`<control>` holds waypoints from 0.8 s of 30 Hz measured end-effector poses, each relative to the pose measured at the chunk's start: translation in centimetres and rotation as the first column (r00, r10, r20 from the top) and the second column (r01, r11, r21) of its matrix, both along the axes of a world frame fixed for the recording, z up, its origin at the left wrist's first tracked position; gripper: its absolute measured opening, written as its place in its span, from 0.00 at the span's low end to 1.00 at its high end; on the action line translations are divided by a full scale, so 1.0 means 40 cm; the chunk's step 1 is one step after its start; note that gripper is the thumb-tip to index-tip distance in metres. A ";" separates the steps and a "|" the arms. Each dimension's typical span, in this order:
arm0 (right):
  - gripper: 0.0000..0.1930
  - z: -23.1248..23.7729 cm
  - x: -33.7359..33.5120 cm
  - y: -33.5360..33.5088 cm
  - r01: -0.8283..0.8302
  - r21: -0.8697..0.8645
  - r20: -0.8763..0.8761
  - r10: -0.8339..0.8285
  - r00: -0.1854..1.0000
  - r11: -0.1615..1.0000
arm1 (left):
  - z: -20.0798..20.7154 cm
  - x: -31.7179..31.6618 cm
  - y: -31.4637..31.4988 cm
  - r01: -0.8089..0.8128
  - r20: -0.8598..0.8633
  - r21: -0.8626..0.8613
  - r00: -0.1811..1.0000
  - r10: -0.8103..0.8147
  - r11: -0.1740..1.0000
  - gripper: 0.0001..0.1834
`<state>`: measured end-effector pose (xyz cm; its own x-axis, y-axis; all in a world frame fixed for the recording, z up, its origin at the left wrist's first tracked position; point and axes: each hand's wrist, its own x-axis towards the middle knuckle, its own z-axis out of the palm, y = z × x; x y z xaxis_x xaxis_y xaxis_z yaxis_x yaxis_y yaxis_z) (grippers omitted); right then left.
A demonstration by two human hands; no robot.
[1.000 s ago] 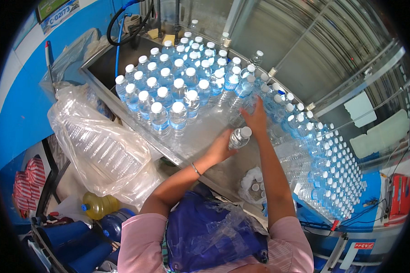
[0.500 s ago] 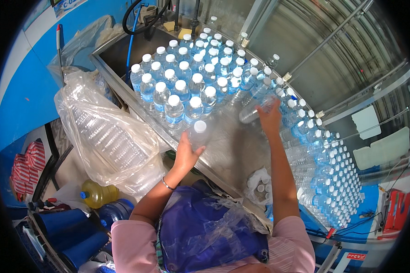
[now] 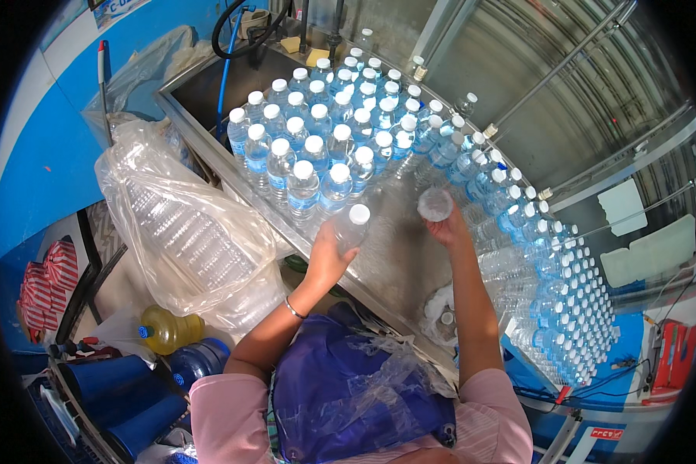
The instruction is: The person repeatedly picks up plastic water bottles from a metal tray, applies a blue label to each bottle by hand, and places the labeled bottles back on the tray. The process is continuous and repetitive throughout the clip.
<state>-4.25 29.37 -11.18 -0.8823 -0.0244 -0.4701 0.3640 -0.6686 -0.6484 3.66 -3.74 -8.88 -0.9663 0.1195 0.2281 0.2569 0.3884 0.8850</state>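
Left fingers (image 3: 349,256) clamped on white-capped bottle (image 3: 354,225), lower part hidden, right fingers (image 3: 439,230) clamped on clear bottle (image 3: 435,204), top unseen

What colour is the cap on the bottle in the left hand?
The cap is white; it shows best in the head view.

A cluster of bottles (image 3: 340,148) stands on the surface (image 3: 398,251) at upper centre, right of the basin (image 3: 197,89); a bank of bottles (image 3: 549,271) runs down the right side. Left of the surface lies a bag (image 3: 193,240), with two jugs (image 3: 172,331) below it at lower left. Mid-frame, the left grip (image 3: 330,259) holds one bottle (image 3: 354,226) just below the cluster, the right grip (image 3: 447,228) another (image 3: 435,204) between cluster and bank.
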 end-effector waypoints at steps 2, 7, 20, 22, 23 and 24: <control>0.28 -0.012 0.013 0.015 -0.029 -0.144 -0.009 0.027 1.000 0.989 | -0.001 0.001 0.002 -0.005 0.002 0.012 1.000 0.005 1.000 0.41; 0.28 0.078 0.035 0.031 -0.077 -0.463 -0.060 0.056 0.997 0.883 | -0.003 -0.003 0.001 0.006 -0.035 -0.010 0.999 -0.006 1.000 0.41; 0.44 0.136 0.001 -0.065 0.429 0.897 -0.413 0.139 0.900 -0.111 | -0.032 -0.004 0.018 -0.072 -0.028 -0.055 0.997 0.070 0.996 0.42; 0.45 0.121 -0.006 -0.073 0.459 0.882 -0.449 0.107 0.887 -0.105 | -0.030 -0.009 0.023 -0.062 -0.061 -0.046 0.996 0.059 0.997 0.40; 0.45 0.122 -0.007 -0.078 0.459 0.877 -0.446 0.116 0.888 -0.143 | -0.025 -0.011 0.025 -0.040 -0.074 -0.047 0.997 0.037 0.998 0.40; 0.46 0.128 -0.003 -0.084 0.463 0.869 -0.447 0.121 0.886 -0.177 | -0.017 -0.012 0.029 -0.014 -0.087 -0.046 0.996 0.010 0.999 0.39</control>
